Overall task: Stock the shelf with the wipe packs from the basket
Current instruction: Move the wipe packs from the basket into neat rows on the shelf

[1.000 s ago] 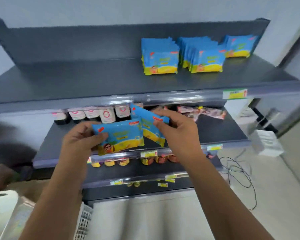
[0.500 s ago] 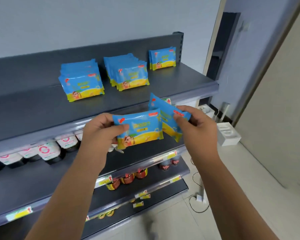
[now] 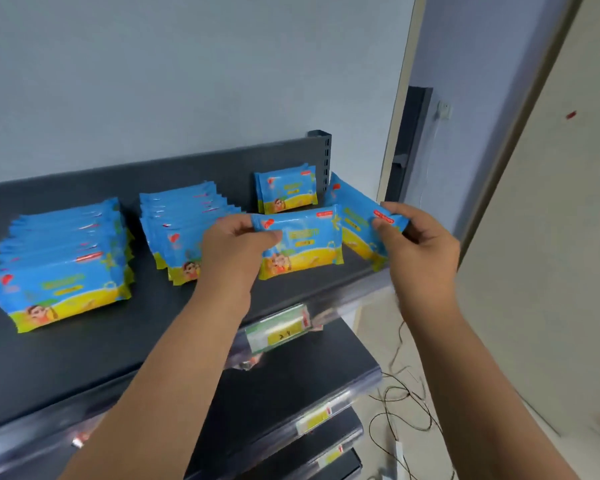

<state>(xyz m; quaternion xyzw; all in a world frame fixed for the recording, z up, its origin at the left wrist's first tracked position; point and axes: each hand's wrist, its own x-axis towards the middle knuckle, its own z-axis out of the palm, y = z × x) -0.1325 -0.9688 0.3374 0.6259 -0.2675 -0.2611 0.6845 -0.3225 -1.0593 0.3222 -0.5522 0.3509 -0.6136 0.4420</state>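
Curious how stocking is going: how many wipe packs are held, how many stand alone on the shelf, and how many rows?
Held: 2, the left pack and the right pack
Alone: 1, the lone pack
Rows: 2, the left row and the middle row
Total: 3 single packs plus 2 rows
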